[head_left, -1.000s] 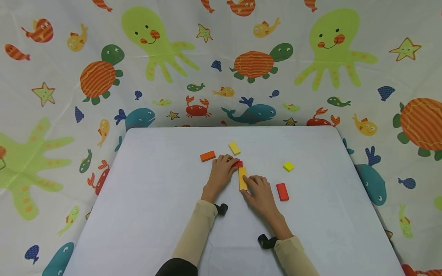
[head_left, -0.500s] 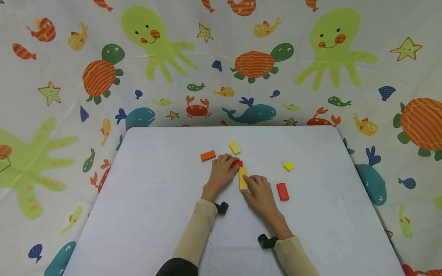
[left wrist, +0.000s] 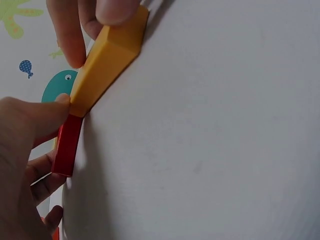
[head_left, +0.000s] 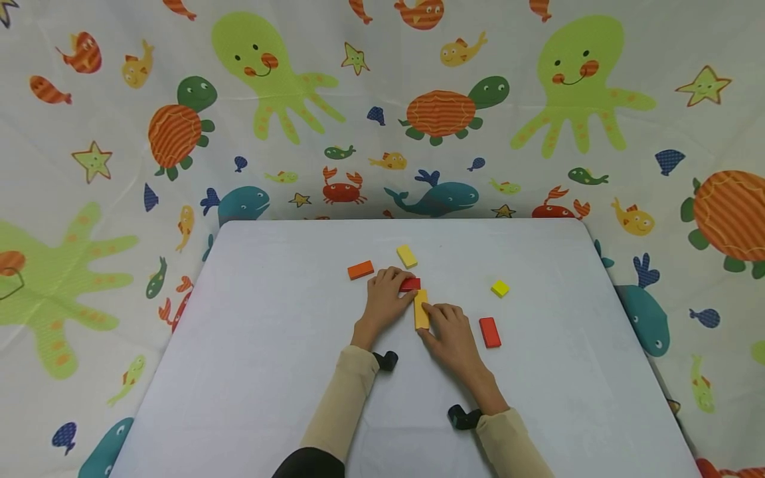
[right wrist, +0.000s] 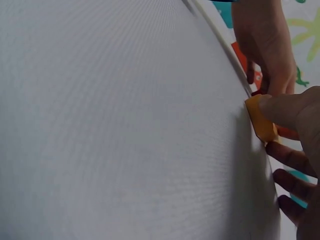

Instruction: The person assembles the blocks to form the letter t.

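Observation:
My left hand [head_left: 384,300] holds a small red block [head_left: 411,284], its fingers at the far side and the thumb on the near side. In the left wrist view that thumb tip lies at the joint where the red block [left wrist: 68,145] meets a long yellow-orange block [left wrist: 107,60]. The yellow-orange block [head_left: 421,311] points toward me, its far end against the red one. My right hand [head_left: 452,337] pinches it, with the thumb at the near end, as the right wrist view of the yellow-orange block [right wrist: 261,120] shows.
Around the hands on the white table [head_left: 257,345] lie an orange block [head_left: 360,269], a yellow block [head_left: 407,256], a small bright yellow block [head_left: 499,288] and another red block [head_left: 490,332]. A cloth printed with sea animals [head_left: 370,66] hangs behind the table.
My left thumb has shifted slightly right, to the far end of the yellow-orange block, and more of the red block shows. The right hand and the loose blocks stay put.

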### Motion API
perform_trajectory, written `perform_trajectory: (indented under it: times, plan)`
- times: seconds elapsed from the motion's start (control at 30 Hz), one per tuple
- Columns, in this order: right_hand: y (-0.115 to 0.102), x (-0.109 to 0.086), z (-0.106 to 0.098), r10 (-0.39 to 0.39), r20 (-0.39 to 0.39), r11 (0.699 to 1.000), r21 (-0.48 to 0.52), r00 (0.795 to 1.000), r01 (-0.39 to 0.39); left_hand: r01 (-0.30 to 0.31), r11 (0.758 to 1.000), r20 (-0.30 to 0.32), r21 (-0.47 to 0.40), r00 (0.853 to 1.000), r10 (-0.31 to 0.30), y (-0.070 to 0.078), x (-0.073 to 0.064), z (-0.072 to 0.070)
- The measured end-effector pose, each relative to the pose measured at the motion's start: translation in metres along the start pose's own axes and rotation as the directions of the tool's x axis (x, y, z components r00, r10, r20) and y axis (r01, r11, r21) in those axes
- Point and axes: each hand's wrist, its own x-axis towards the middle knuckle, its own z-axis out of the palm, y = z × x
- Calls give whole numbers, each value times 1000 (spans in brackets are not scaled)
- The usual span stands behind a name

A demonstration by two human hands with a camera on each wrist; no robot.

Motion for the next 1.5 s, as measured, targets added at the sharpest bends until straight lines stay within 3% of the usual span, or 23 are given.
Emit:
perform_trajectory:
  times: [0.27,0.73,0.97,1.3,1.5]
  plan:
    - [1,-4,-4,36,4,998,-54,999,-36,-2,1000,-6,-20,1000,2,0,-2,0]
    - [8,-16,-31,67,-163,995,-67,984,-79,13,1000,-2,-28,1000,-13,4,-4,1]
    - [17,-22,-35,115,-169,988,-81,979,-130,16,1000,-2,-15,1000,-16,4,-6,1]
    - [26,-37,-44,217,-209,975,-8,954,-224,19,1000,22,-3,1000,-18,5,-6,0]
    - [29,-42,-50,231,-265,972,17,936,-235,23,1000,18,21,1000,-23,7,-7,0]
